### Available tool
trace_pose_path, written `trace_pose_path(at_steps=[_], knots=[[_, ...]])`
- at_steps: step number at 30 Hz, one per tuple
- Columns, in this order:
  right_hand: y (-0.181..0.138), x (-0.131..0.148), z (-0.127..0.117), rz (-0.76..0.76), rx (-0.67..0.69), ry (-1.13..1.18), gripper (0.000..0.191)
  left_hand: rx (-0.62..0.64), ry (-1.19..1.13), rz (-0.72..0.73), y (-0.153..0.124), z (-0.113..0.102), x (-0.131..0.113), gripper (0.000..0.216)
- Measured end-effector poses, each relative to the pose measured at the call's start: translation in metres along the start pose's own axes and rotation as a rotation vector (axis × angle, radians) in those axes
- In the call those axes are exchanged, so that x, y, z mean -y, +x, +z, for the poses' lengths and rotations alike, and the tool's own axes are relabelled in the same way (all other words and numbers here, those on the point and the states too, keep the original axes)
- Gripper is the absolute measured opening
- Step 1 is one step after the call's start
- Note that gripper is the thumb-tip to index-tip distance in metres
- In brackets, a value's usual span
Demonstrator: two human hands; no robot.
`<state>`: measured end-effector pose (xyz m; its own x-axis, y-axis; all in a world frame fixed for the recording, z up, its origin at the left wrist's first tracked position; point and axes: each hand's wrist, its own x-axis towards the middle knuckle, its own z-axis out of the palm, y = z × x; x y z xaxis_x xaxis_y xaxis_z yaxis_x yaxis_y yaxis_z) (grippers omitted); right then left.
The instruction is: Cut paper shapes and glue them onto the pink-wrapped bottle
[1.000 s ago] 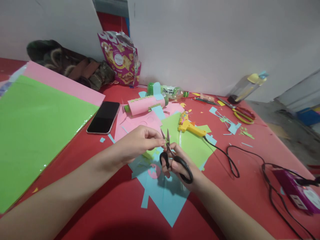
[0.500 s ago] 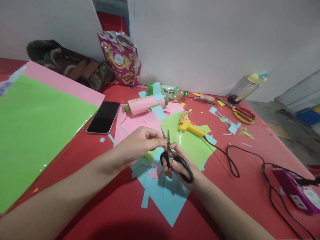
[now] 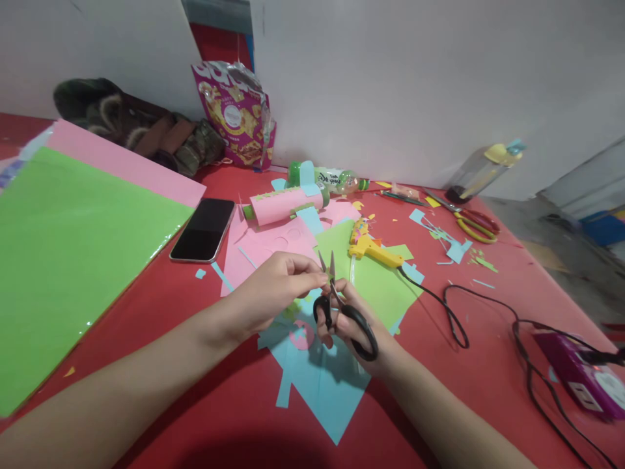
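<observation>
My right hand (image 3: 359,329) grips black-handled scissors (image 3: 342,309), fingers through the loops, blades slightly parted and pointing up. My left hand (image 3: 276,290) pinches a tiny green paper piece (image 3: 326,281) between thumb and fingertips, held right at the blades. Both hands hover over a light blue paper sheet (image 3: 322,384) and a green sheet (image 3: 375,286) on the red table (image 3: 205,391). A pink paper roll with green trim (image 3: 286,204) lies just beyond.
A yellow glue gun (image 3: 374,249) with black cord (image 3: 456,326) lies to the right. A phone (image 3: 204,229), large green (image 3: 63,260) and pink (image 3: 122,163) sheets sit left. Red-yellow scissors (image 3: 476,225), a bottle (image 3: 481,169), a snack bag (image 3: 237,114) and a purple power strip (image 3: 583,378) stand around.
The scissors and my left hand's pinch have shifted very slightly to the right; otherwise the hands hold the same pose.
</observation>
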<state>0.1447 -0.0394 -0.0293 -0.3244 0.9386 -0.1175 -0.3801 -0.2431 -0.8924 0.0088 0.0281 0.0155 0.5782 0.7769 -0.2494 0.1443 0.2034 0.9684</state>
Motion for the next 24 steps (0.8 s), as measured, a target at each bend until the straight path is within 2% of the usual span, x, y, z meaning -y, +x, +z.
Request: trace_pose_path(at_steps=[18,24], knots=[[-0.001,0.0018,0.0023,-0.011,-0.052,-0.036,0.04,-0.09,-0.003,0.035,-0.0021,0.0067,0.0014,0.019],[-0.0006,0.0006,0.002,-0.035,-0.065,-0.03,0.039,-0.105,-0.022,0.0,-0.0036,0.0084,0.0031,0.017]])
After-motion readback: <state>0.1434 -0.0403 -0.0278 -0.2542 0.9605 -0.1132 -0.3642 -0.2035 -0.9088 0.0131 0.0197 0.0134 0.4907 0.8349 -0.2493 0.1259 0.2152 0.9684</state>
